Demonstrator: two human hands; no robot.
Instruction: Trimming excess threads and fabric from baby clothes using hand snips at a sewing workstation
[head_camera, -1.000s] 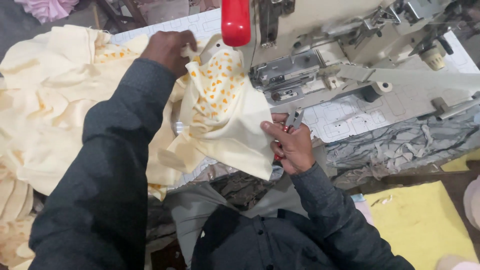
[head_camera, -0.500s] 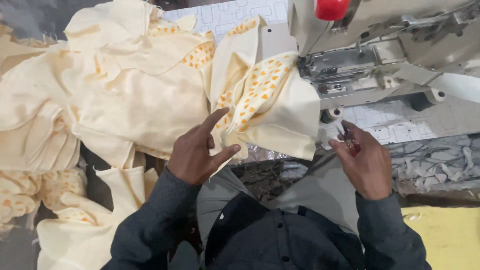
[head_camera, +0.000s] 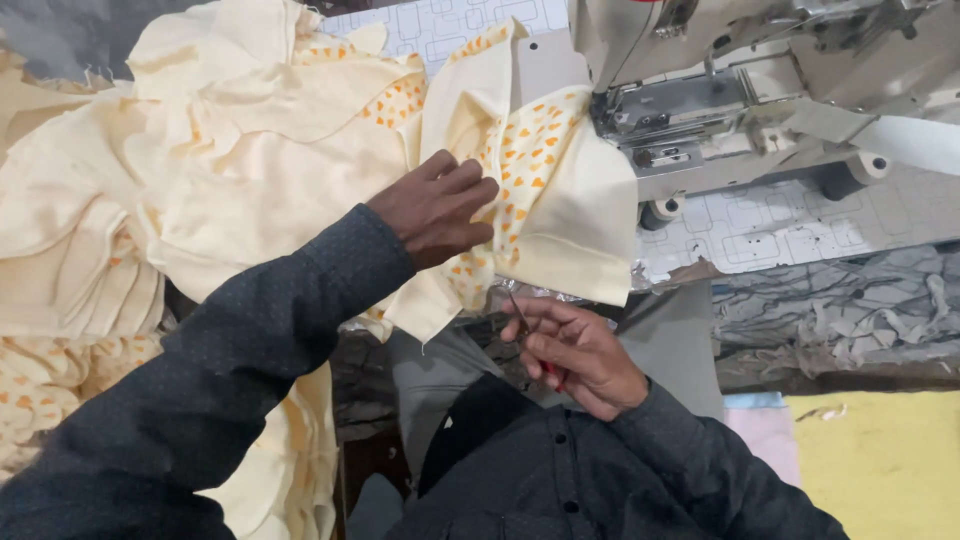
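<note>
**Cream garment pinned at the table edge, snips held low beside it**

A heap of cream fabric (head_camera: 150, 190) is lying across the left of the table, spilling over its near edge. The left hand (head_camera: 435, 208) is pressing flat, fingers spread and released, on the cream garment (head_camera: 560, 200) with its orange-heart lining, which is sitting beside the sewing machine (head_camera: 720, 110) and hanging over the edge. Below it, the right hand (head_camera: 575, 355) is closing around small thread snips (head_camera: 525, 330), their tips pointing up toward the hem.

The blade tips are lying near the hanging fabric, so a careless lift could be nicking the cloth or a finger. The heap is crowding the left; open room is showing only on the patterned table top (head_camera: 800, 225) right of the machine.
</note>
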